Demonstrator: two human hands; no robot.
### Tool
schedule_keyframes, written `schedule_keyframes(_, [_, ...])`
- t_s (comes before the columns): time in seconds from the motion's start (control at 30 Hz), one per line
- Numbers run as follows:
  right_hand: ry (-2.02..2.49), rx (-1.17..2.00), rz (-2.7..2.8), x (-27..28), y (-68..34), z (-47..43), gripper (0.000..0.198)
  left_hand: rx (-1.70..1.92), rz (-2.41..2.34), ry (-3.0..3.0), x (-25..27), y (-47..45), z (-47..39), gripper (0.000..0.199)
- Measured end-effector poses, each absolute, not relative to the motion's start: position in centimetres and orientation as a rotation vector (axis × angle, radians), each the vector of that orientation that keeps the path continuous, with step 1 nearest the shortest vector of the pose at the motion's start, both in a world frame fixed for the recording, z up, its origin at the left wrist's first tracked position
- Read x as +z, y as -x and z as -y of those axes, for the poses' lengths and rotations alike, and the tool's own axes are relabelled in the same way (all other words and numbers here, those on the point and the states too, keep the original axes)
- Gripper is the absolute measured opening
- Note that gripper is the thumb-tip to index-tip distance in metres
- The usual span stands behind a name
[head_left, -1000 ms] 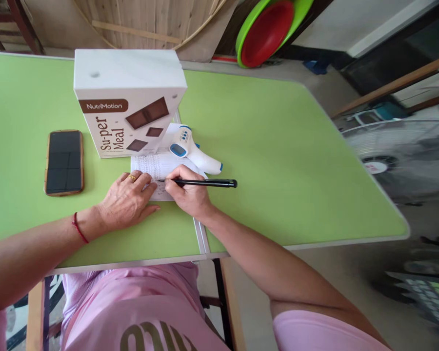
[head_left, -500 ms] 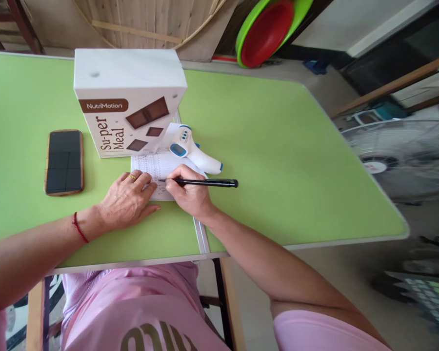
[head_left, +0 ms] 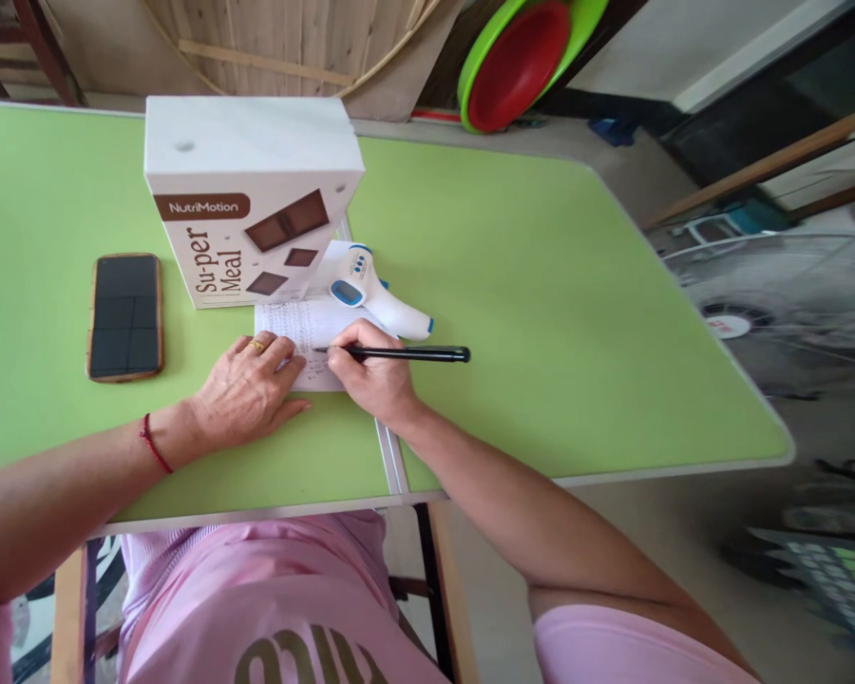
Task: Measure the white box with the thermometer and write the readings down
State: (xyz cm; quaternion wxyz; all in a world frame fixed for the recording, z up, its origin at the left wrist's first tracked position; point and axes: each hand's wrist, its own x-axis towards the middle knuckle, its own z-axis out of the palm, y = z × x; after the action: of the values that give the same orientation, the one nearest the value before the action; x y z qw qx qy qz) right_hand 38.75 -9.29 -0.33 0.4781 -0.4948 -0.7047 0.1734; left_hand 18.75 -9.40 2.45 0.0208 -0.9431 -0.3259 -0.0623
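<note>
Hands: two, both yours, set apart. Your right hand (head_left: 377,378) is closed round one black pen (head_left: 427,353), its tip at the written part of the paper (head_left: 313,323). Your left hand (head_left: 246,394) rests palm down over the paper's left edge, fingers loosely bent; it bears one ring (head_left: 257,346), and its wrist one red bracelet (head_left: 153,445).

Articles before you: one white box (head_left: 256,199), upright behind the paper; one white-and-blue thermometer (head_left: 381,306), lying on the paper, just beyond your right hand; one phone (head_left: 124,316), dark-screened, left of the box. Whether the paper is one sheet or several, you cannot tell.

Surface: one green table (head_left: 556,313), pale-edged, crossed by one metal seam (head_left: 391,461) running under the paper.

Room: two basins, one red (head_left: 519,66) and one green (head_left: 465,90), beyond the far edge; one fan (head_left: 776,313) at right; one wooden panel (head_left: 292,38) behind the box.
</note>
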Motion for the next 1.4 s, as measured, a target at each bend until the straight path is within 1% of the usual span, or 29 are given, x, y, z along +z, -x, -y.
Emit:
schedule_keyframes(0.17, [1.271,0.465,1.733,-0.16,-38.75,9.34,0.014,-0.195,1.017,2.924,2.43,-18.81,9.38,0.043])
schedule_keyframes(0.5, [1.177,0.454,1.727,0.1,-38.89,9.3,0.016,-0.205,1.008,2.922,2.3,-18.78,9.37,0.044])
schedule_keyframes(1.2, [1.243,0.5,1.739,-0.23,-38.85,9.31,0.014,-0.197,1.007,2.926,2.45,-18.79,9.37,0.043])
schedule_keyframes(1.4, [1.188,0.47,1.689,-0.16,-38.95,9.3,0.013,-0.197,1.007,2.936,2.45,-18.69,9.32,0.043])
